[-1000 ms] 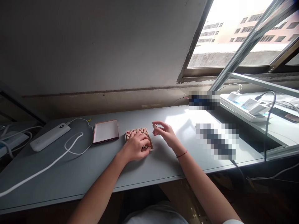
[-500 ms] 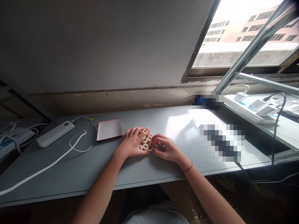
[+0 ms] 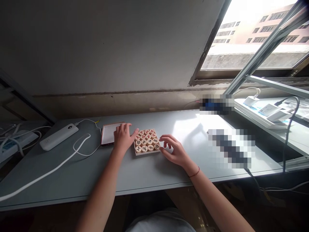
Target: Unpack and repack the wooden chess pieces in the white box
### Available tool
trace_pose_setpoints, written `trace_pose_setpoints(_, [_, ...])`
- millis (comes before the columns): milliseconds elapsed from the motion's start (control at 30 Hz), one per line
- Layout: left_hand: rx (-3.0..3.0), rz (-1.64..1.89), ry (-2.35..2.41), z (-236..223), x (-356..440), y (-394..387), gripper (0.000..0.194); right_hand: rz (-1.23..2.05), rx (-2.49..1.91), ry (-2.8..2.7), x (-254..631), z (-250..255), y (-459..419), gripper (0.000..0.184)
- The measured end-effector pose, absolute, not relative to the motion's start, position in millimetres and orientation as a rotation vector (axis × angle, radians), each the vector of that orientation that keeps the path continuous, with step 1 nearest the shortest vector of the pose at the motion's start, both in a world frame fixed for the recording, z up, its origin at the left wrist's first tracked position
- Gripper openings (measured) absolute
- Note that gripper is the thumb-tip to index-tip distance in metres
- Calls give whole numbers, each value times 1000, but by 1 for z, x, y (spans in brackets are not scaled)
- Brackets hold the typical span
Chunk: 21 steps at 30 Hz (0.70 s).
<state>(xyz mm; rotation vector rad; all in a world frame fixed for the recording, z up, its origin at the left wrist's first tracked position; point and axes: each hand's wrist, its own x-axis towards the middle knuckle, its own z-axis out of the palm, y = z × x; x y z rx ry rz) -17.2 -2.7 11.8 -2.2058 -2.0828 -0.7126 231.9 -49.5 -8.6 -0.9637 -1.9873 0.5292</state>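
Wooden Chinese chess pieces (image 3: pixel 146 141) stand packed in rows inside a shallow cardboard box tray (image 3: pixel 145 153), their characters in red and black. My left hand (image 3: pixel 124 138) rests at the right part of a white box lid (image 3: pixel 107 134), with the thumb reaching toward the pieces and nothing held. My right hand (image 3: pixel 173 149) hovers next to the tray's right side, fingers apart and empty, its fingertips close to the tray but apparently not touching it.
A white power bank (image 3: pixel 59 137) lies left of the lid, with a white cable (image 3: pixel 48 170) looping across the grey table (image 3: pixel 72 167). Two pixelated objects (image 3: pixel 231 148) sit to the right. A window (image 3: pixel 251 35) and a white power strip (image 3: pixel 265 112) lie beyond.
My left hand has moved left off the pieces onto the lid. My right hand has drawn back rightward, so the rows of pieces now show uncovered.
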Motion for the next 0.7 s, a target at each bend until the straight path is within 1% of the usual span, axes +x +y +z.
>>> trace_pose_setpoints(100, [-2045, -491, -2373, 12, -31, 2, 23, 522, -980, -1977, 231, -7, -50, 18])
trace_pose_setpoints(133, [-2044, -466, -2405, 14, -32, 2, 18, 519, -992, -1973, 230, -7, -50, 17])
trace_pose_setpoints(167, [-2043, -505, -2393, 18, -32, 1, 17, 510, -1005, -1962, 230, -7, -50, 16])
trace_pose_setpoints(233, [-2005, -785, -2247, 30, -26, -5, 21, 474, -1036, -1923, 230, -8, -48, 14])
trace_pose_setpoints(300, [-2064, -1216, -2023, 45, -16, -15, 20, 440, -1069, -1871, 231, -9, -47, 18])
trace_pose_setpoints(367, [-2207, -1693, -1893, 58, -6, -27, 20, 474, -1092, -1817, 231, -9, -46, 32])
trace_pose_setpoints(433, [-2377, -2196, -1880, 65, 3, -40, 26, 613, -1064, -1749, 229, -7, -46, 47])
trace_pose_setpoints(500, [-2447, -2574, -1962, 65, 11, -51, 35, 819, -987, -1658, 226, -3, -48, 52])
trace_pose_setpoints(567, [-2331, -2792, -2153, 58, 16, -56, 40, 1008, -915, -1558, 221, 1, -50, 52])
trace_pose_setpoints(600, [-2228, -2837, -2276, 53, 17, -57, 41, 1078, -900, -1512, 219, 3, -51, 53])
trace_pose_setpoints(667, [-2050, -2773, -2511, 41, 16, -53, 44, 1158, -923, -1447, 216, 6, -50, 58])
trace_pose_setpoints(700, [-2014, -2659, -2608, 35, 14, -50, 45, 1171, -957, -1435, 215, 6, -49, 60])
